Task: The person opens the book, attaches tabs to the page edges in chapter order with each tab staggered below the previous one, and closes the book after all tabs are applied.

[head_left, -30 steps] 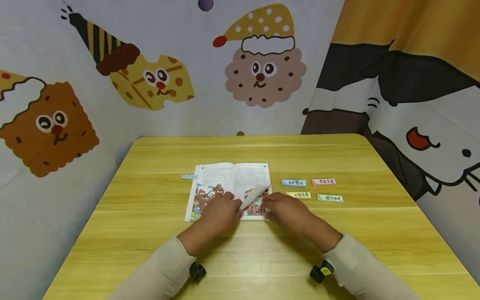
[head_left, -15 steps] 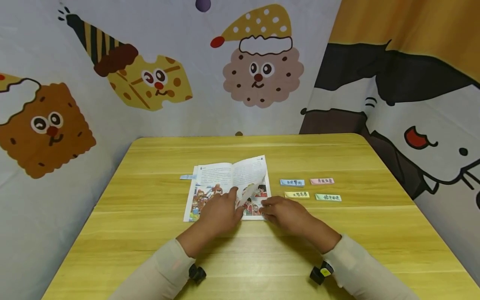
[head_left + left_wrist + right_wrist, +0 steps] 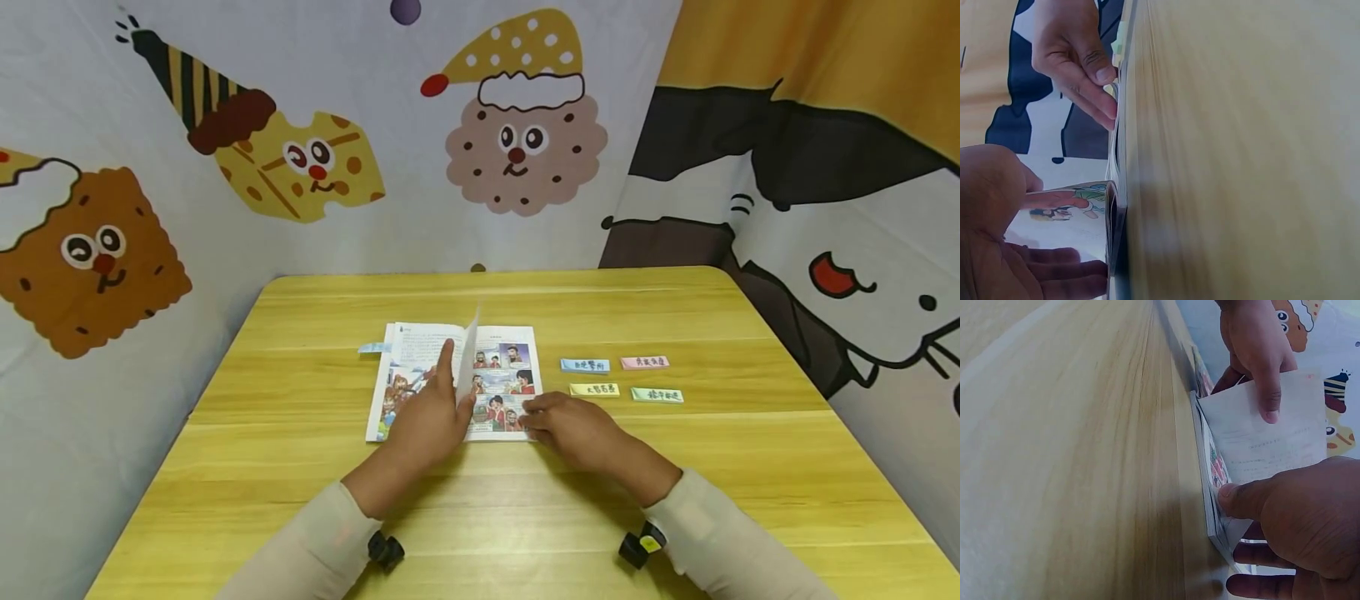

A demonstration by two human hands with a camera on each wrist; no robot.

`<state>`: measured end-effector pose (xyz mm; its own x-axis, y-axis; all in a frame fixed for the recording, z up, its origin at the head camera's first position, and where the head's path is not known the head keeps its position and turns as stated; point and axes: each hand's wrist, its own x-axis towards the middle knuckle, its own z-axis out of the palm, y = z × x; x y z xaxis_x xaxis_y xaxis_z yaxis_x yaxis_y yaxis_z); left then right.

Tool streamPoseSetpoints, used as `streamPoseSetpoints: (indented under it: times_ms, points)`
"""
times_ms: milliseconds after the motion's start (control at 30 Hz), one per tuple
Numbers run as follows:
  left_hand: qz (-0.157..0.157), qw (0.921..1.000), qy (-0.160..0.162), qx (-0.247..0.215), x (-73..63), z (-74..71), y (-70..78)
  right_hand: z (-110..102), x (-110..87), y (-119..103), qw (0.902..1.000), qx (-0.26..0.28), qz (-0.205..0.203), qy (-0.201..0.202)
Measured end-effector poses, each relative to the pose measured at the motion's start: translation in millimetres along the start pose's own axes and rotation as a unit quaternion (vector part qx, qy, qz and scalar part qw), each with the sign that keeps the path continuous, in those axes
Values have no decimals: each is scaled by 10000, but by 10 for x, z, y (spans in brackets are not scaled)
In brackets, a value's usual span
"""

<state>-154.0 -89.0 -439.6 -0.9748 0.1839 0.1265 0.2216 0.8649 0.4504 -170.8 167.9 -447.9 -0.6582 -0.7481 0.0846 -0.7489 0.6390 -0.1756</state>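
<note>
An open illustrated book (image 3: 510, 335) lies on the table, with pictures on its right page. One page (image 3: 472, 350) stands almost upright near the spine. My left hand (image 3: 426, 417) pinches that page, thumb on its right face and fingers behind it; the right wrist view shows the thumb on the raised page (image 3: 1266, 434). At the book's lower right corner, my right hand (image 3: 581, 429) rests with fairly straight fingers. Its thumb (image 3: 1230, 499) touches the near edge of the pages, while the other fingers reach past the right side.
Right of the book lie a blue label (image 3: 585, 366), a pink label (image 3: 645, 362), a yellow label (image 3: 594, 390) and a green label (image 3: 657, 395), all handwritten. A pale blue tab (image 3: 372, 347) sticks out at the book's left. Behind the wooden table (image 3: 600, 308) hangs a cartoon cloth (image 3: 420, 242).
The page has lifted from the right side and swung left until nearly upright. My left hand has moved slightly left with it, index finger stretched out. My right hand has hardly moved.
</note>
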Motion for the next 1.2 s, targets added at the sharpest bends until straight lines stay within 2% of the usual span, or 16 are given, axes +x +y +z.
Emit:
streamPoseSetpoints:
  times_ms: [100,233,333,467,667,767,1000,1100,1200]
  points:
    - [177,9995,278,34,-17,-15,-30,-11,0,-4,10000,2,10,14]
    - [408,9967,620,324,-32,-19,-75,-8,-3,-6,10000,-26,27,-7]
    - [339,9954,733,517,-35,-12,-106,7,-4,-1,10000,-53,49,-26]
    - [85,9936,740,853,-44,-13,-129,8,-6,-1,10000,-63,44,-11]
    - [70,9881,742,1344,-52,-31,-142,2,1,-6,10000,1,39,-10]
    - [9,9867,637,1494,-54,-37,-142,3,1,-4,10000,24,50,-20]
    - [-191,9851,132,1703,-46,-33,-135,21,-7,15,10000,3,18,-3]
    - [-59,9855,31,1697,-48,-21,-127,30,-10,22,10000,10,26,5]
    - [244,9850,-56,1705,-59,-6,-113,34,-12,24,10000,21,45,-1]
